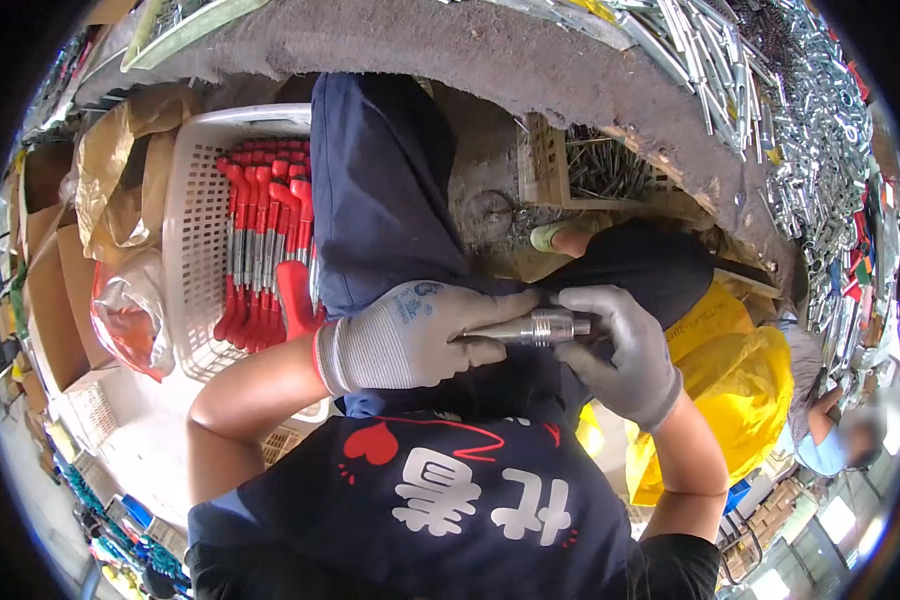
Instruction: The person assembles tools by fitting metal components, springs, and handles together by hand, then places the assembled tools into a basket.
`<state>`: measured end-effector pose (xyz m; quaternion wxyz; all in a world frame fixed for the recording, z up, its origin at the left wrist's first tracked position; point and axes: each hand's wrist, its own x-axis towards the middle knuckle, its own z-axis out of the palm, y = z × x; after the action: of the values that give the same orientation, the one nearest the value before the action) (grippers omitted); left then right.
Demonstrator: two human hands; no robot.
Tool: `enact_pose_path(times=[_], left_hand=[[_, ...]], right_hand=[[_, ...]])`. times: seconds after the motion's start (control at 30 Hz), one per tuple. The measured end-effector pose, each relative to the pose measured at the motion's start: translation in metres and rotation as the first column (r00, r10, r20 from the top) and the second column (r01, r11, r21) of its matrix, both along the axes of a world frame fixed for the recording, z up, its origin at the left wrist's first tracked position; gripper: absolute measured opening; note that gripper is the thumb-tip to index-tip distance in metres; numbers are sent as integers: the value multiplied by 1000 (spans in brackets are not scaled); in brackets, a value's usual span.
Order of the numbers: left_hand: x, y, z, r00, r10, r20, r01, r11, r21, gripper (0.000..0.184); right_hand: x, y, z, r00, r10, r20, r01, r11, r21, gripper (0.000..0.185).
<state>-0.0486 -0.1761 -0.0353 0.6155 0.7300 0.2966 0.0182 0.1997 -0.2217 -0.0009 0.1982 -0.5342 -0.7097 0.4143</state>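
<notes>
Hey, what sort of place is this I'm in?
Probably a hardware assembly workshop: loose metal rods lie heaped, a white plastic basket holds red-ended metal parts, and the gloved left hand and right hand hold a grooved metal cylinder.

The left hand (420, 333) partly hides the metal fitting (538, 329).

Rough brown bench (400, 45), metal rods (700, 60) on it, heaped hardware (820, 150)

The pale-grey-gloved left hand (410, 335) and the pale-grey-gloved right hand (625, 355) are close together, tips pointing toward each other, both curled in a grip. The bare left arm (260, 395) and the bare right arm (692, 455) bend at the elbows.
</notes>
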Motion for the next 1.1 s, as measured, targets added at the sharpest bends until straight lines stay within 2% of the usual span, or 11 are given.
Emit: enact_pose_path(times=[0.03, 0.1, 0.2, 0.3, 0.33, 0.5, 0.67, 0.73, 0.9, 1.07, 1.1], left_hand=[[-1, -2, -5, 998, 4, 56, -5, 1000, 18, 60], [-1, -6, -16, 986, 11, 168, -21, 998, 56, 59], [-3, -3, -14, 994, -21, 104, 17, 999, 38, 58], [0, 0, -16, 998, -29, 61, 31, 998, -45, 56], [-2, -2, -20, 994, -18, 110, 19, 1000, -11, 56], [-1, -5, -22, 988, -31, 152, 34, 999, -17, 53], [-1, 14, -8, 989, -136, 58, 148, 873, -464, 52], [-2, 18, -5, 981, -189, 42, 178, 795, -580, 54], [-6, 5, -22, 979, -93, 180, 141, 952, -272, 52], [-10, 11, -22, 986, -82, 145, 117, 959, -258, 54], [-9, 13, -18, 988, -104, 114, 134, 947, -292, 56]], right_hand=[[0, -3, 0, 999, -40, -5, 39, 991, -125, 46], [-2, 0, -2, 1000, -1, 7, 0, 998, 66, 43], [-5, -2, -9, 999, 38, -17, -34, 979, 202, 37], [-1, -12, -15, 992, -119, -52, 108, 977, -187, 37], [-2, -11, -11, 997, -74, 31, 78, 978, -193, 39], [-5, -7, -11, 993, 118, -13, -116, 986, 120, 40], [2, -1, -20, 929, 360, -90, -306, 880, 364, 40], [-3, 1, -4, 950, 311, -15, -292, 908, 301, 35], [1, -2, -12, 988, 150, -46, -153, 985, -82, 37], [-12, -1, -6, 991, 130, 12, -129, 966, 225, 37], [-10, -5, -5, 999, 49, -18, -48, 997, 56, 39]])
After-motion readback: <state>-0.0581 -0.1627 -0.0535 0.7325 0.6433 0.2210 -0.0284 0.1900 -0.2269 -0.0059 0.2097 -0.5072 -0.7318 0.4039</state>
